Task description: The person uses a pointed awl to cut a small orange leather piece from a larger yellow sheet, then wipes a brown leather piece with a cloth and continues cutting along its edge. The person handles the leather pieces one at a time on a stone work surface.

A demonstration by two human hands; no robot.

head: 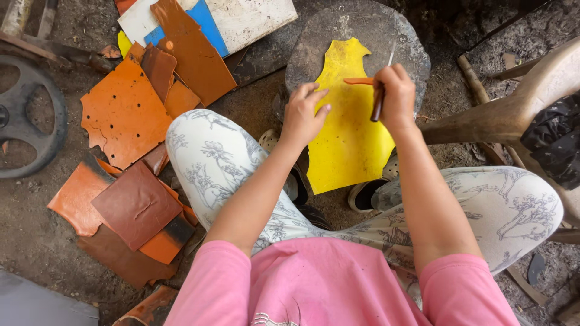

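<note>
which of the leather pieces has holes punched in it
The bright orange sheet on the ground at upper left, dotted with small round holes. The brown pieces around it and the yellow piece under the hands show no holes.

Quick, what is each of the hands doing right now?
Left hand: open, fingers flat on the yellow leather piece.
Right hand: closed around a thin tool.

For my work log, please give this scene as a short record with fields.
left hand: left hand flat on the yellow sheet
right hand: right hand closed on a knife over the sheet
support: round stone under the sheet's top
beside: orange and brown pieces on the ground; a wheel at far left
</note>
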